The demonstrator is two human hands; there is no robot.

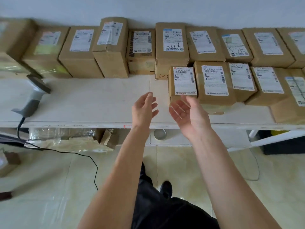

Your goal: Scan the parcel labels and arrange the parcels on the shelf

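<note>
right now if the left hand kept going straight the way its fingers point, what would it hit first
Probably nothing close: the left hand points up over bare shelf. Further on, it would likely meet the back row, near the tall box with the scribbled label, though depth is unclear.

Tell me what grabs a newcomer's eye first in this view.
Two bare hands, left hand and right hand, hover open at centre over the white shelf. Beside the right hand sits the small labelled parcel, heading the front row of cardboard boxes. At far left lies the grey barcode scanner.
</note>
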